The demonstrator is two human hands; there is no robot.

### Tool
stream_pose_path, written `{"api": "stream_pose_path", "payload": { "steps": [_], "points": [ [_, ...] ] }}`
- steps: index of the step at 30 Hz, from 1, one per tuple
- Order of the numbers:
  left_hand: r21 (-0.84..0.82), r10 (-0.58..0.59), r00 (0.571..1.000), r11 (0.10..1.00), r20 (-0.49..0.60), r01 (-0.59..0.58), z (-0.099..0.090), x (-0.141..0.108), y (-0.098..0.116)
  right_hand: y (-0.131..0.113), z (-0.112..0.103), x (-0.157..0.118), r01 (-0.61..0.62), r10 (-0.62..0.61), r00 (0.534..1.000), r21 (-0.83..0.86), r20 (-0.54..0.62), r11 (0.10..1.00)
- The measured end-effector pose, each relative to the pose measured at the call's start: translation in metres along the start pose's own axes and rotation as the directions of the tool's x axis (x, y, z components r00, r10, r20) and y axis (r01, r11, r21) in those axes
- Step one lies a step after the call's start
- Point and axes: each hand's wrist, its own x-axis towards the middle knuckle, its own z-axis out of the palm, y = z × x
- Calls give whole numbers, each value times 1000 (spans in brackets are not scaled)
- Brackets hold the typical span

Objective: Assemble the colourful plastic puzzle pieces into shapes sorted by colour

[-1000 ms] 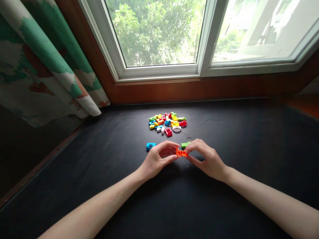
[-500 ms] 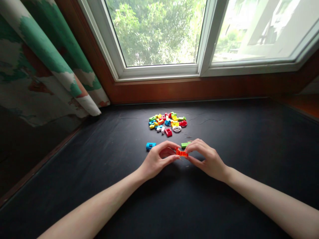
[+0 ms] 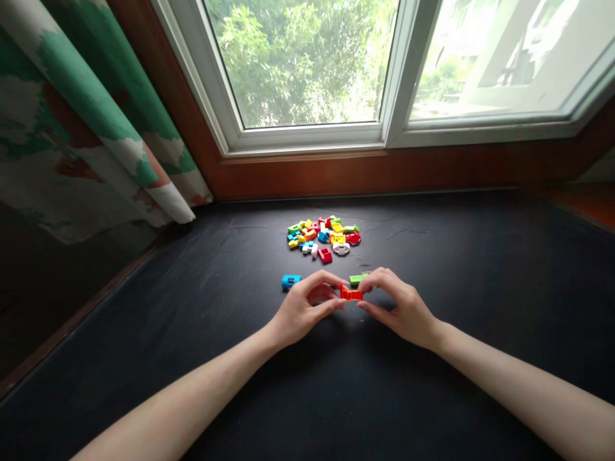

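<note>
Between my two hands is a small orange plastic toy piece (image 3: pixel 352 294), held just above the dark tabletop. My left hand (image 3: pixel 307 301) pinches its left end with thumb and fingers. On the other end, my right hand (image 3: pixel 394 298) grips it with thumb and fingertips. Just behind the orange piece lies a green plastic piece (image 3: pixel 356 280), partly hidden by my right fingers. A blue plastic piece (image 3: pixel 291 282) rests beyond my left knuckles.
Farther back sits a loose pile of several coloured plastic pieces (image 3: pixel 324 235), with a red piece (image 3: pixel 325 255) at its front edge. A black covering (image 3: pixel 307 397) spreads over the table. Behind it stand a window (image 3: pixel 307 137) and, at left, a patterned curtain (image 3: pixel 120 128).
The orange piece has tilted slightly between my fingers. Both hands stay in nearly the same place, and the other pieces lie as before.
</note>
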Motion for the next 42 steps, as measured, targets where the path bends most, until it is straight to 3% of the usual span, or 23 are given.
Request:
{"api": "stream_pose_path", "payload": {
  "steps": [16, 32, 42],
  "points": [
    [62, 6, 1000, 998, 4, -7, 0, -1, 3, -3, 0, 0, -5, 5, 1000, -9, -23, 1000],
    [-12, -93, 996, 996, 14, 93, 1, 1, 8, -2, 1, -1, -16, 17, 998, 7, -58, 1000],
    [-25, -61, 998, 998, 4, 61, 1, 1, 5, 0, 0, 0, -5, 5, 999, 3, -48, 1000]
  ]
}}
